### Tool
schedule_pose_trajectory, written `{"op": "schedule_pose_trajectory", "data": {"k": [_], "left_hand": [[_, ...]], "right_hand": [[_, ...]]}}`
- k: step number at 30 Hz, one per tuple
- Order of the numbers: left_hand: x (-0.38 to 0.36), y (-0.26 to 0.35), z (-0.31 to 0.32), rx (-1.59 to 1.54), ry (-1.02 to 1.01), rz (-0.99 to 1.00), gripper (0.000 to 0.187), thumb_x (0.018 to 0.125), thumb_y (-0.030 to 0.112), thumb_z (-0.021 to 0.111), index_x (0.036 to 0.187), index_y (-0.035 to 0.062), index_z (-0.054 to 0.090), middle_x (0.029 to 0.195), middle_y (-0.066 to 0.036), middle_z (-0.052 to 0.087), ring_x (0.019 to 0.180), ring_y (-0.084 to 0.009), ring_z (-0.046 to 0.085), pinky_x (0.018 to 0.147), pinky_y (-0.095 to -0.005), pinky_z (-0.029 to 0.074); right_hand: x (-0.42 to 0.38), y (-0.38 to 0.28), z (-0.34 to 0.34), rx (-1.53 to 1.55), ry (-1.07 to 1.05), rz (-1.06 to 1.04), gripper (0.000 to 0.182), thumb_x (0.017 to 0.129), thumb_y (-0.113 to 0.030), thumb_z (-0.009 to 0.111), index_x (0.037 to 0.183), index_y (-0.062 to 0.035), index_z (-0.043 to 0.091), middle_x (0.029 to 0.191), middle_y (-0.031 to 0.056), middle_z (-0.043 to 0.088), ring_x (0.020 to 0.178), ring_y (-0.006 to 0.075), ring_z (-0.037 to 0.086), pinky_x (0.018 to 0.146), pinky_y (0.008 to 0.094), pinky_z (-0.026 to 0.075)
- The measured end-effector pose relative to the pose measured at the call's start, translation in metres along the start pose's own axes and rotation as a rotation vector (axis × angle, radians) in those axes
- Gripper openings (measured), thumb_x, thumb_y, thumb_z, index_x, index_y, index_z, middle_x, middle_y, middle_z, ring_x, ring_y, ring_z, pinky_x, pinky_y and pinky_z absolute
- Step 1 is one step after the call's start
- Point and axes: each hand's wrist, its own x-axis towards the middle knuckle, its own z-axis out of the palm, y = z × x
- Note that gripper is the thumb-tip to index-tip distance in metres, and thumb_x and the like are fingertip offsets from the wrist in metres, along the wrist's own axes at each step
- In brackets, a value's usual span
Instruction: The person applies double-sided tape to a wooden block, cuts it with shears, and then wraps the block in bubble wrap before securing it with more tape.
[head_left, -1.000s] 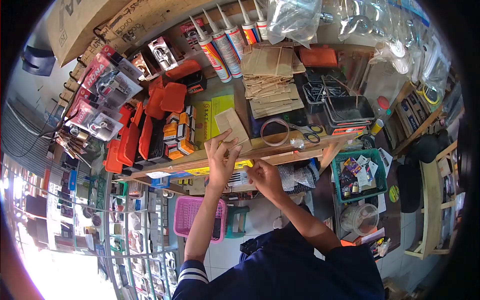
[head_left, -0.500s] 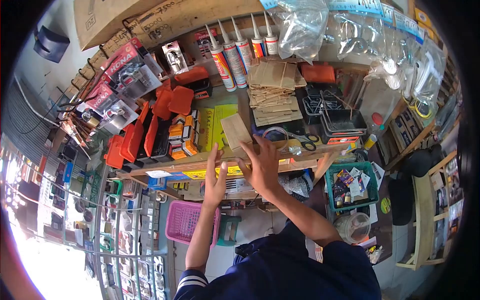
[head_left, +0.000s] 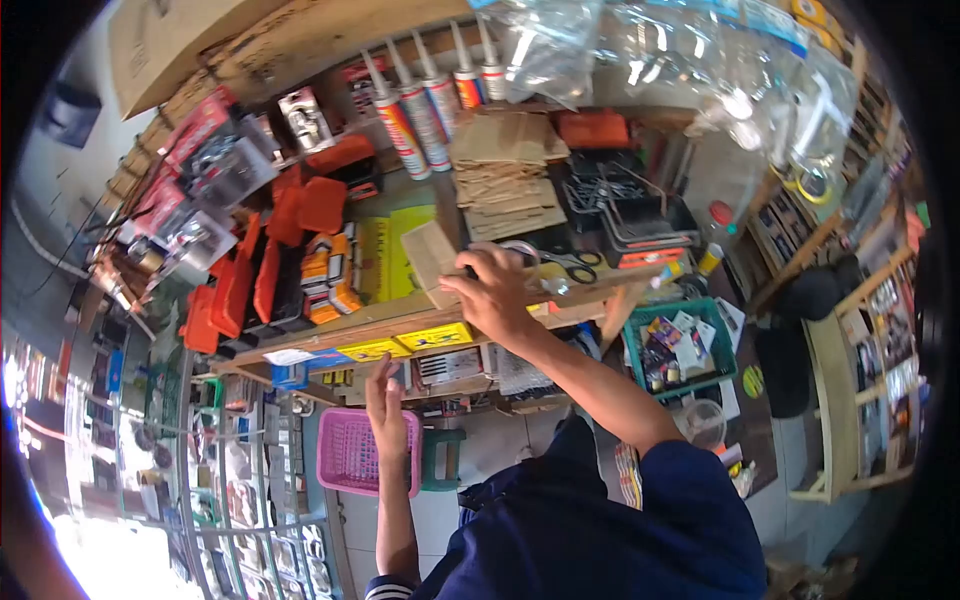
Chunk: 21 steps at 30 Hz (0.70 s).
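Observation:
A small plain brown cardboard box [head_left: 428, 252] sits at the front of the wooden bench, beside a yellow-green sheet [head_left: 408, 228]. My right hand [head_left: 492, 295] has its fingers curled against the box's right side and lower corner; part of that side is hidden behind them. My left hand [head_left: 386, 408] is lower down, off the bench front and above the pink basket [head_left: 330, 440], its fingers stretched out with nothing in them. Just beyond my right hand lie a roll of tape [head_left: 521, 250], partly covered, and black-handled scissors [head_left: 578, 266].
Stacked flat cardboard pieces [head_left: 508, 180] lie behind the box, near several sealant tubes [head_left: 402, 125]. Orange-lidded bins [head_left: 232, 290] and small orange boxes [head_left: 330, 270] line the left. A metal-filled black tray [head_left: 645, 225] and a green basket [head_left: 640, 375] are at right.
My left hand has dropped away from the box, down over the pink basket. My right hand has closed its fingers on the box's side. The whole view has shifted slightly.

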Motion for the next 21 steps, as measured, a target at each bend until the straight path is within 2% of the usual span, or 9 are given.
{"op": "schedule_pose_trajectory", "data": {"k": [4, 7, 10, 11, 13, 14, 16, 18, 21], "left_hand": [[-0.009, -0.008, 0.007, 0.063, -0.032, 0.004, 0.041, 0.107, 0.019, 0.047, 0.144, 0.0004, 0.049, 0.141, -0.013, 0.054, 0.125, -0.0213, 0.053, 0.099, -0.0332, 0.045], [-0.017, -0.014, 0.016, 0.079, -0.057, 0.006, 0.040, 0.107, 0.023, 0.048, 0.141, 0.0006, 0.052, 0.142, -0.013, 0.054, 0.125, -0.0230, 0.055, 0.100, -0.0353, 0.045], [-0.033, -0.026, 0.021, 0.112, -0.042, -0.153, 0.041, 0.108, 0.028, 0.050, 0.138, 0.0012, 0.054, 0.133, -0.012, 0.059, 0.121, -0.0214, 0.058, 0.099, -0.0343, 0.046], [-0.039, -0.035, 0.025, 0.120, -0.043, -0.154, 0.038, 0.108, 0.027, 0.051, 0.136, 0.0014, 0.056, 0.128, -0.010, 0.062, 0.114, -0.0186, 0.058, 0.094, -0.0317, 0.046], [-0.051, -0.043, 0.033, 0.111, -0.107, -0.196, 0.035, 0.107, 0.024, 0.054, 0.134, 0.0015, 0.058, 0.123, -0.008, 0.063, 0.106, -0.0164, 0.057, 0.091, -0.0299, 0.046], [-0.061, -0.067, 0.036, 0.048, -0.095, -0.257, 0.033, 0.106, 0.021, 0.057, 0.132, 0.0013, 0.059, 0.119, -0.007, 0.064, 0.101, -0.0139, 0.055, 0.088, -0.0284, 0.046], [-0.078, -0.093, 0.041, 0.169, -0.204, -0.271, 0.034, 0.105, 0.021, 0.058, 0.132, 0.0005, 0.059, 0.119, -0.009, 0.065, 0.105, -0.0152, 0.059, 0.091, -0.0302, 0.048], [-0.091, -0.127, 0.048, 0.253, -0.265, -0.256, 0.035, 0.104, 0.020, 0.060, 0.133, 0.0005, 0.058, 0.119, -0.009, 0.066, 0.106, -0.0157, 0.060, 0.092, -0.0313, 0.048], [-0.094, -0.167, 0.069, 0.165, -0.428, -0.399, 0.034, 0.102, 0.020, 0.063, 0.130, 0.0007, 0.060, 0.120, -0.012, 0.067, 0.112, -0.0193, 0.062, 0.095, -0.0331, 0.048]], "right_hand": [[-0.002, 0.000, 0.002, -0.019, 0.035, 0.007, 0.028, 0.071, -0.010, 0.080, 0.097, -0.0193, 0.075, 0.108, 0.0011, 0.059, 0.113, 0.0260, 0.057, 0.090, 0.0444, 0.039], [-0.007, -0.016, -0.011, 0.059, 0.041, 0.121, 0.039, 0.083, -0.016, 0.077, 0.122, -0.0156, 0.070, 0.118, 0.0055, 0.059, 0.117, 0.0272, 0.054, 0.099, 0.0457, 0.036], [-0.036, -0.035, -0.040, 0.150, -0.017, 0.214, 0.044, 0.089, -0.017, 0.074, 0.132, -0.0131, 0.064, 0.121, 0.0071, 0.060, 0.117, 0.0279, 0.054, 0.100, 0.0461, 0.036], [-0.063, -0.032, -0.039, 0.194, -0.036, 0.217, 0.045, 0.089, -0.016, 0.072, 0.133, -0.0117, 0.063, 0.123, 0.0073, 0.060, 0.115, 0.0276, 0.055, 0.098, 0.0449, 0.038], [-0.114, -0.032, -0.044, 0.204, -0.075, 0.289, 0.034, 0.088, -0.013, 0.073, 0.121, -0.0089, 0.066, 0.113, 0.0058, 0.065, 0.108, 0.0270, 0.059, 0.093, 0.0434, 0.042], [-0.136, -0.030, -0.049, 0.242, -0.096, 0.399, 0.025, 0.088, -0.013, 0.072, 0.113, -0.0071, 0.067, 0.107, 0.0077, 0.067, 0.099, 0.0279, 0.063, 0.086, 0.0426, 0.046], [-0.211, -0.009, -0.032, 0.196, -0.194, 0.647, 0.021, 0.091, -0.013, 0.070, 0.111, -0.0046, 0.067, 0.103, 0.0113, 0.069, 0.091, 0.0279, 0.067, 0.081, 0.0415, 0.050], [-0.301, 0.013, 0.001, 0.242, -0.015, 1.052, 0.023, 0.090, -0.010, 0.068, 0.112, -0.0034, 0.067, 0.103, 0.0158, 0.068, 0.088, 0.0328, 0.068, 0.077, 0.0420, 0.055], [-0.302, 0.021, -0.021, 0.251, -0.063, 1.197, 0.023, 0.093, -0.009, 0.065, 0.114, -0.0018, 0.067, 0.104, 0.0168, 0.069, 0.091, 0.0320, 0.069, 0.080, 0.0405, 0.057]]}}
